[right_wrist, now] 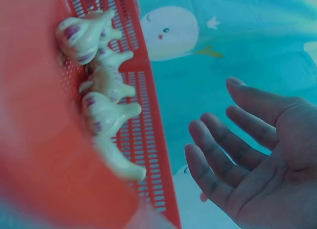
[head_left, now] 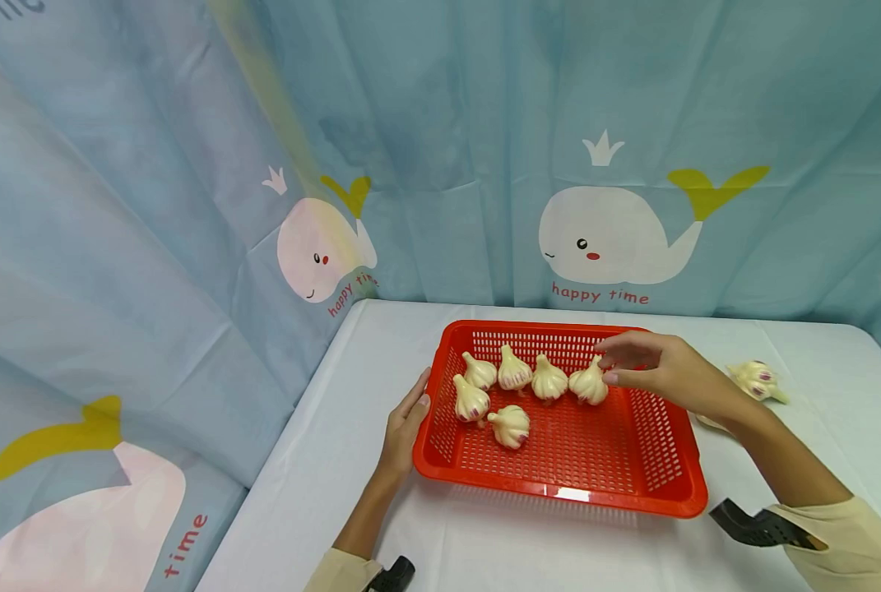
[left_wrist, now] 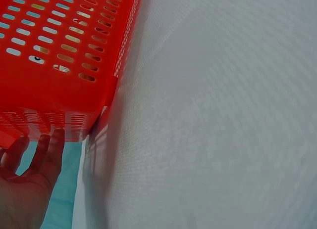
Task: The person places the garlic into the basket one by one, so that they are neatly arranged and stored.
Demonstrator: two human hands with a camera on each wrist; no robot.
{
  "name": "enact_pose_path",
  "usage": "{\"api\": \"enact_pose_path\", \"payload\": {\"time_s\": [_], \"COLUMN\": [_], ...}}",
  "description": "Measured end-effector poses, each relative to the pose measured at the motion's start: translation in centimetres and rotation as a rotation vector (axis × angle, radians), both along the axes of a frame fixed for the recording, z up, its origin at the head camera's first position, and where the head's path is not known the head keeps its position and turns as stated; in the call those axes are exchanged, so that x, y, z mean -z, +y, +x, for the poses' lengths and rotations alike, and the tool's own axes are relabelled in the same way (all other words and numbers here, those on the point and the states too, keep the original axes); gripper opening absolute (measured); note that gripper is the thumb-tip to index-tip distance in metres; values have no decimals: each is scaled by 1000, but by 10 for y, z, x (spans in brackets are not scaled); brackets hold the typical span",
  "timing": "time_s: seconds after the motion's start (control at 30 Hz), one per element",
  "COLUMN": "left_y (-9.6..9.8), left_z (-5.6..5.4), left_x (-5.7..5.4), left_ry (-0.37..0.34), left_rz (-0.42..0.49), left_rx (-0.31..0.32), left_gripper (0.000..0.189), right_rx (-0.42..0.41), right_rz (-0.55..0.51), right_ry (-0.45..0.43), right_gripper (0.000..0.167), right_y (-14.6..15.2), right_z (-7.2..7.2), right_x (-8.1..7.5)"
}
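A red perforated plastic basket [head_left: 558,481] stands on the white table with several garlic bulbs [head_left: 514,370] in it, most along its back and left side. At the basket's left end is my left hand [head_left: 403,432]; in the left wrist view its fairly straight fingers [left_wrist: 55,150] touch the outer wall. My right hand [head_left: 665,370] hovers over the basket's back right part, beside the rightmost garlic bulb [head_left: 588,385] of the row. Loosely bent and spread, its fingers [right_wrist: 218,140] hold nothing in the right wrist view.
Right of the basket, a garlic bulb [head_left: 755,380] lies on the table [head_left: 818,460]. A pale thing [head_left: 710,423] under my right forearm is mostly hidden. Blue curtains [head_left: 447,164] with printed whales hang behind and to the left.
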State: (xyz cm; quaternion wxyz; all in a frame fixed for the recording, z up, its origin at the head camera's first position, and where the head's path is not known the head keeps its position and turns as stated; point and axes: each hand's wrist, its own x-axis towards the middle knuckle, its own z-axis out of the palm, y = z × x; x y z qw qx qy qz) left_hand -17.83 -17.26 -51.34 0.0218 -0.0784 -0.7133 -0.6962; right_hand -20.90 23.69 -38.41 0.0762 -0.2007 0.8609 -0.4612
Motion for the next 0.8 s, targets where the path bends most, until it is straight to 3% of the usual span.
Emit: {"api": "enact_pose_path", "payload": {"time_s": [0.8], "left_y": [1], "left_z": [-1], "left_x": [1], "left_ry": [18], "left_rz": [-20], "left_rx": [-12], "left_gripper": [54], "right_rx": [238], "right_rz": [-6], "right_ry": [41], "right_gripper": [47], "right_y": [61], "right_z": [27], "right_x": [35]}}
